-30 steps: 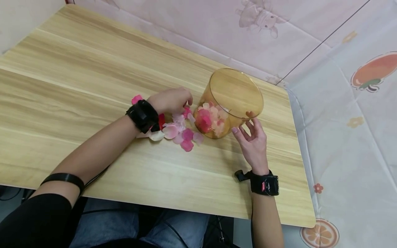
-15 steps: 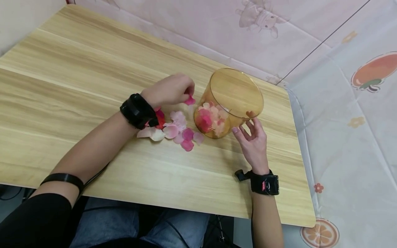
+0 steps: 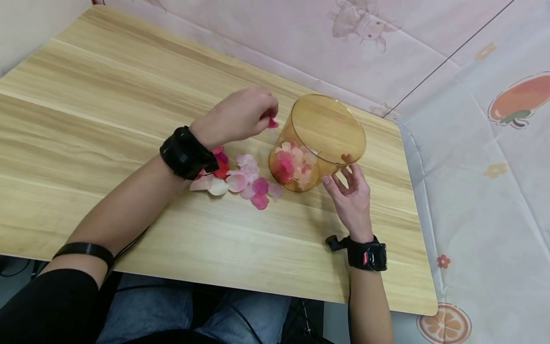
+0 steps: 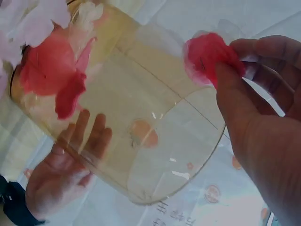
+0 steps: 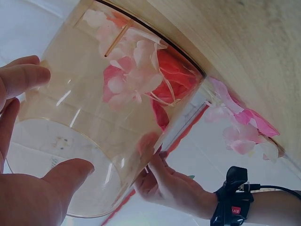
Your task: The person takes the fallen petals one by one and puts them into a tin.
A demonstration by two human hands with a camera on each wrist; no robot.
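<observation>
Amber see-through tub [image 3: 320, 143], petals [image 3: 292, 165] inside

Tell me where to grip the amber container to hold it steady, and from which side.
Grip the amber container by its smooth round wall, near the open rim, from the right side, where the right hand already rests. Wrap the fingers round the curve. The left side should probably stay free, as the left hand brings a petal there.
</observation>
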